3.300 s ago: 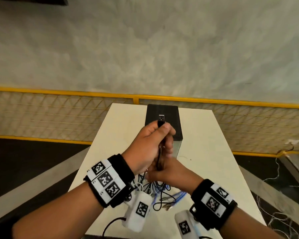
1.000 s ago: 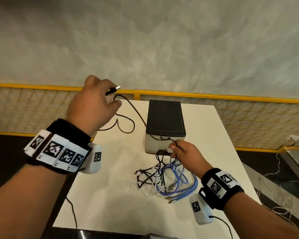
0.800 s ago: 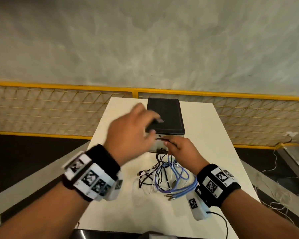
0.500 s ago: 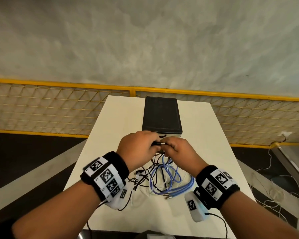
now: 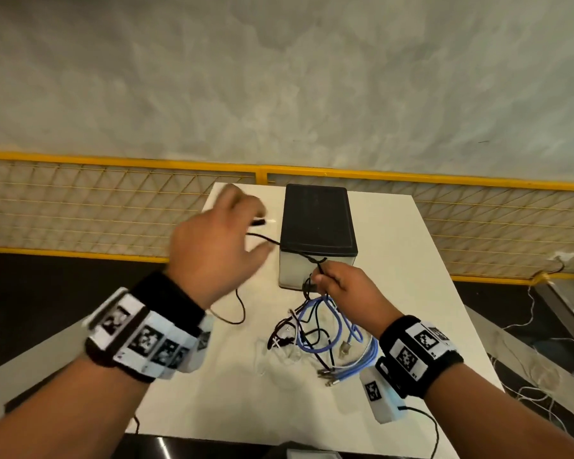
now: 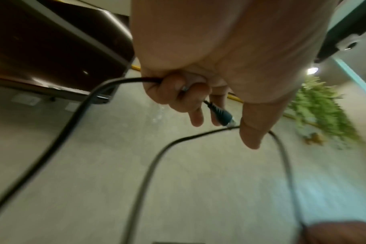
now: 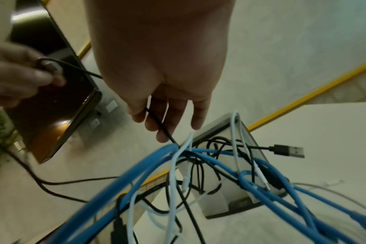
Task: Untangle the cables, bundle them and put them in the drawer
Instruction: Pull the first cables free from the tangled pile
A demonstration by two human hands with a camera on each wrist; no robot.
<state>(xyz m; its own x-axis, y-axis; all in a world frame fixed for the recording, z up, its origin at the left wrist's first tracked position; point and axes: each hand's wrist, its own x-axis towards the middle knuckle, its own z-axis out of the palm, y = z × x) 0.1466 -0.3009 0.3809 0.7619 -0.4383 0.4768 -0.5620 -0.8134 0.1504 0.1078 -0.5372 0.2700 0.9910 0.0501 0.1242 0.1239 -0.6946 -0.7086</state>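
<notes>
a person's left hand point(image 5: 217, 250), raised over the left side of a white table point(image 5: 411, 253), has its fingers curled round the plug end of a black cable point(image 6: 59, 142), which runs across to the right hand point(image 5: 342, 286). the right hand pinches that cable between thumb and fingertips just in front of a small black-topped drawer box point(image 5: 317, 223). below the right hand, a tangle of blue, white and black cables point(image 5: 325, 336) lies on the table, just beside the box.
</notes>
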